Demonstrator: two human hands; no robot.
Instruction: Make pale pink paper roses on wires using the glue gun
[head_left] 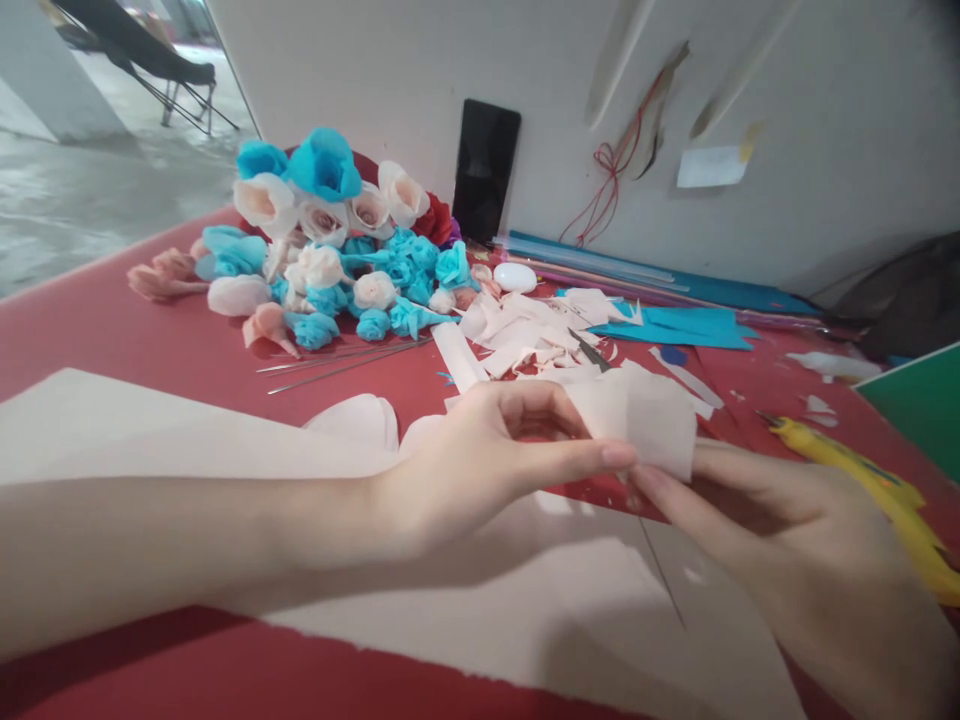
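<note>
Between my two hands is a pale pink paper petal (649, 415), its upper part standing up and curving outward. My left hand (487, 460) pinches the petal's lower left side, thumb in front and fingers behind. From the right, my right hand (772, 530) closes its thumb and fingers at the petal's base. A thin wire stem (662, 572) slants down from that base toward the table. Under both hands lies a large pale paper sheet (465, 600). Cut rounded petals (352, 420) rest beyond my left forearm.
Blue, white and pink paper flowers (337, 260) are heaped at the back left, near loose wires (345, 362). Paper scraps (525, 325) and scissors (590, 350) lie behind my hands. A yellow glue gun (862, 480) is at right. A dark phone (486, 170) leans on the wall.
</note>
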